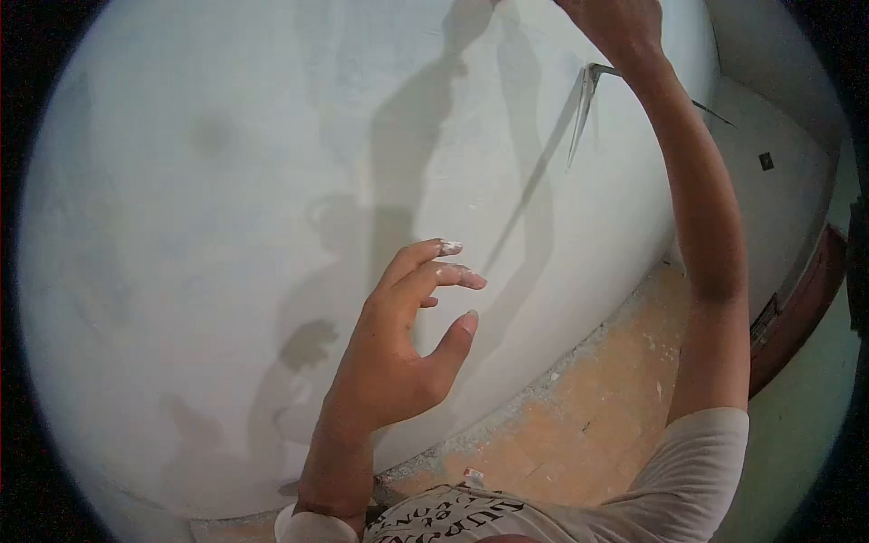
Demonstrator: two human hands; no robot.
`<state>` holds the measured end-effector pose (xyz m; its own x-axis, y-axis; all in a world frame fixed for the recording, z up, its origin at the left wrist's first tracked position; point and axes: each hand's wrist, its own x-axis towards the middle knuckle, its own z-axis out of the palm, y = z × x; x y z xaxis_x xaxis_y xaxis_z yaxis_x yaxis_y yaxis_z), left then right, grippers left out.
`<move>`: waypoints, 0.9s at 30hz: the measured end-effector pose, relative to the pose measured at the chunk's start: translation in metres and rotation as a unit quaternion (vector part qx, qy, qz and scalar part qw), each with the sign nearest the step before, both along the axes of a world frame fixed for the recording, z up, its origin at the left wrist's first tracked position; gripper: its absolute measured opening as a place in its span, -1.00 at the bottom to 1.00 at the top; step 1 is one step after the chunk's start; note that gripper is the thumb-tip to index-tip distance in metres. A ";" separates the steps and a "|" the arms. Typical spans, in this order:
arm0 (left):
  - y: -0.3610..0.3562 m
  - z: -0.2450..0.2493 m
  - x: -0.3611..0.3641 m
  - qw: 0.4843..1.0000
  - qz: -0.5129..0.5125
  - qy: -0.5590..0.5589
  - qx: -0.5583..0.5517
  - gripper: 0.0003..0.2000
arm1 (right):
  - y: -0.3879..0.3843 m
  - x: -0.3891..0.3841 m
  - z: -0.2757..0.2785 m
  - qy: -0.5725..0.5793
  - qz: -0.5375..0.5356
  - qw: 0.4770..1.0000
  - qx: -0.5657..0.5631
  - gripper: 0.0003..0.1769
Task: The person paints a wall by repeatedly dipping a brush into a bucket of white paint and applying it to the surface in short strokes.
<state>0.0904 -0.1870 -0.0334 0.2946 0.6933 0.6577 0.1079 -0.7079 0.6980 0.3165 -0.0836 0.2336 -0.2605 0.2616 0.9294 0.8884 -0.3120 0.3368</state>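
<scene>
Pale wall (pixel 181 226) | bracket (pixel 590 83) near right hand (pixel 621 23), grip: can't tell | left hand (pixel 395 346) open

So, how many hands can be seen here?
2: the left hand, raised near the middle before the pale wall; the right hand, at the top edge, partly cut off.

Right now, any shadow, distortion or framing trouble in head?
Head view: arm shadows across the pale wall; its base bows, likely lens distortion; corners black; right hand cut by top edge; left hand fully in frame.
</scene>
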 end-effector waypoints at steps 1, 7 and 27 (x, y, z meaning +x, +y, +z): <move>0.000 0.000 0.002 1.000 -0.001 0.002 0.000 -0.72 | 0.002 0.006 -0.004 0.002 -0.001 1.000 0.000 -0.43; 0.012 -0.002 -0.003 1.000 -0.009 -0.001 0.017 -0.69 | 0.070 0.014 -0.129 -0.229 -0.099 0.956 0.153 -0.61; 0.021 -0.001 0.001 0.999 -0.034 0.002 0.004 -0.70 | 0.008 0.063 -0.148 -0.083 -0.015 0.970 -0.229 -0.48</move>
<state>0.0913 -0.1659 -0.0348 0.3434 0.6667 0.6615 0.0626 -0.7190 0.6922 0.3799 -0.0759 0.0855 -0.3828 0.6460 0.6604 0.8030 -0.1208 0.5836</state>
